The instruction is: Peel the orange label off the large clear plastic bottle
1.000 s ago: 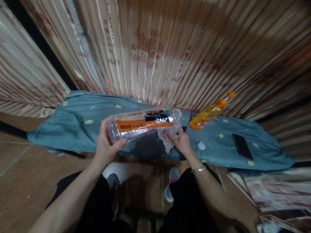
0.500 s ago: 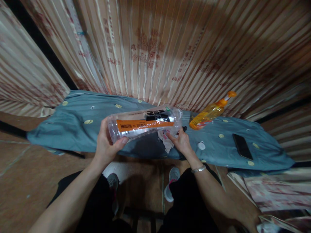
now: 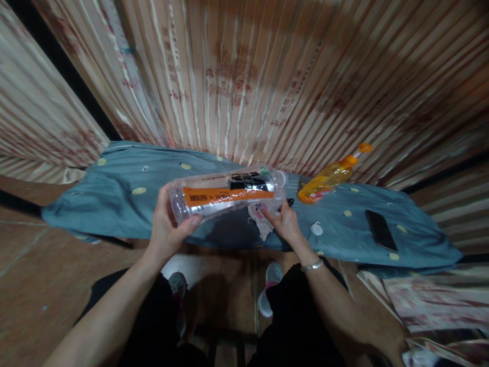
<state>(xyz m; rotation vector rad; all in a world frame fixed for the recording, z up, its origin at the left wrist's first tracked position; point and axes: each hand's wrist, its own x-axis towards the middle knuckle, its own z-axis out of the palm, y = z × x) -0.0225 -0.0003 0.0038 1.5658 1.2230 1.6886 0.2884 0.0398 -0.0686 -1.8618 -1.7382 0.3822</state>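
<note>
A large clear plastic bottle with an orange and black label lies nearly level above the cloth-covered table, its neck to the right and slightly higher. My left hand is wrapped around its base, thumb on the near side. At the neck end, my right hand grips the bottle, its fingers partly hidden behind the plastic. A crumpled pale piece of cloth or wrapper with a small red and blue print shows below the bottle, by my right fingertips; whether they touch it I cannot tell.
An orange pump bottle stands right of the hands, near the pleated curtain. A white round cap and a black phone lie on the blue-green tablecloth. Dark metal bars frame the sides.
</note>
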